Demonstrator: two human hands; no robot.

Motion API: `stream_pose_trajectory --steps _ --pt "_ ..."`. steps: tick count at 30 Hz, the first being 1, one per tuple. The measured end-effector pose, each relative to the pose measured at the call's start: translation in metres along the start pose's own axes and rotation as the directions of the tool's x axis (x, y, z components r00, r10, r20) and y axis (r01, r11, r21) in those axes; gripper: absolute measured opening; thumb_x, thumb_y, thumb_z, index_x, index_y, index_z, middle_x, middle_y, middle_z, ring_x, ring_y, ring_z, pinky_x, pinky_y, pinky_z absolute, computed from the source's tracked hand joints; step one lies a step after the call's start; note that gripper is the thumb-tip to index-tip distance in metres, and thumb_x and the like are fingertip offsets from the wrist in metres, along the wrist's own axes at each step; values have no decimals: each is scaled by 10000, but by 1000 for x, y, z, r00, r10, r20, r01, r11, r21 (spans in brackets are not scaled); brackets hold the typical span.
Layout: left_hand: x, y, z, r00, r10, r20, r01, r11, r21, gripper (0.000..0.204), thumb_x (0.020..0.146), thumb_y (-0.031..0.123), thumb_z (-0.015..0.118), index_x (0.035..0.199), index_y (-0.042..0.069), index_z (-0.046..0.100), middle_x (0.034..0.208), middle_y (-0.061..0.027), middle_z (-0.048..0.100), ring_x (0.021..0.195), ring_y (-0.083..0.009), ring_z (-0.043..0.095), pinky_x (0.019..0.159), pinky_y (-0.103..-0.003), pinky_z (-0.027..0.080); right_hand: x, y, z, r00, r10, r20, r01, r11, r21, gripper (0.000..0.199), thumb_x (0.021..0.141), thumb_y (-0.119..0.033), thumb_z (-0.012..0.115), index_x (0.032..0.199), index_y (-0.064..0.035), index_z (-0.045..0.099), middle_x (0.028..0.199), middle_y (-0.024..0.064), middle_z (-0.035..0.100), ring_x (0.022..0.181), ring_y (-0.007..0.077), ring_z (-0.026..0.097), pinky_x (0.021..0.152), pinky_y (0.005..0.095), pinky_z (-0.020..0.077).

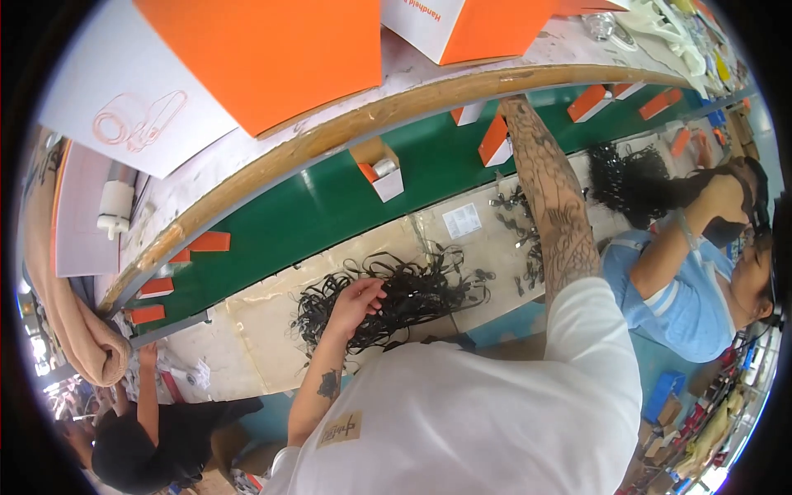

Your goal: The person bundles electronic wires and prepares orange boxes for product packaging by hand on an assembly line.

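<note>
Left hand (358,305) loosely curled over tangled black cords (412,295), hold unclear.
Farther right and beyond, brown wooden shelf edging (429,96) mostly hides the right hand (513,104); I cannot tell its grip.

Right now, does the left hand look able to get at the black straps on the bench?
Probably yes: the left hand is right at the heap of black straps, and nothing visible blocks its way; whether it touches them, I cannot tell.

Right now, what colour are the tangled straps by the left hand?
Black; the straps show best in the head view.
</note>
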State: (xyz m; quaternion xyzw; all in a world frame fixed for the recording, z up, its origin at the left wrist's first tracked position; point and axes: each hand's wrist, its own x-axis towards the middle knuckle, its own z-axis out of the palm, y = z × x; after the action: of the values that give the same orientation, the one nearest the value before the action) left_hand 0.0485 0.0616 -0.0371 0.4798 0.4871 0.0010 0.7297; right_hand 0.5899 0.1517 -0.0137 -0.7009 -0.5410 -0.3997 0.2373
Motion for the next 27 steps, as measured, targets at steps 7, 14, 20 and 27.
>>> stream_pose_trajectory --steps 7,14,20,27 --pt "-11 -24 -33 993 6 -121 -3 1000 24 225 920 190 564 1087 46 607 872 -9 639 705 -77 543 624 -216 443 -2 25 38 979 -7 205 11 1000 -19 300 867 -299 541 929 -35 668 863 138 680 775 350 640 728 423 502" --pt "-9 -54 -46 975 29 -218 -17 998 54 212 909 160 565 1079 37 596 841 -8 626 680 -72 542 610 -208 437 -12 -24 -42 961 229 154 -262 934 244 279 853 -287 574 881 -25 666 840 136 682 755 318 652 718 397 503" --pt "32 -68 -41 867 412 -280 -210 812 544 178 816 156 628 948 41 656 801 -115 674 743 -213 655 684 -317 505 -236 -65 -149 519 567 640 -661 741 -119 321 775 -239 671 1019 -40 608 947 177 609 949 369 589 809 442 481" --pt "87 -61 -32 737 645 -201 -153 450 880 107 808 136 591 864 54 632 881 -151 635 884 -336 602 745 -410 509 -335 -106 -181 463 568 680 -641 744 -186 266 748 -136 628 1008 -86 636 1107 162 526 996 369 540 817 433 480"
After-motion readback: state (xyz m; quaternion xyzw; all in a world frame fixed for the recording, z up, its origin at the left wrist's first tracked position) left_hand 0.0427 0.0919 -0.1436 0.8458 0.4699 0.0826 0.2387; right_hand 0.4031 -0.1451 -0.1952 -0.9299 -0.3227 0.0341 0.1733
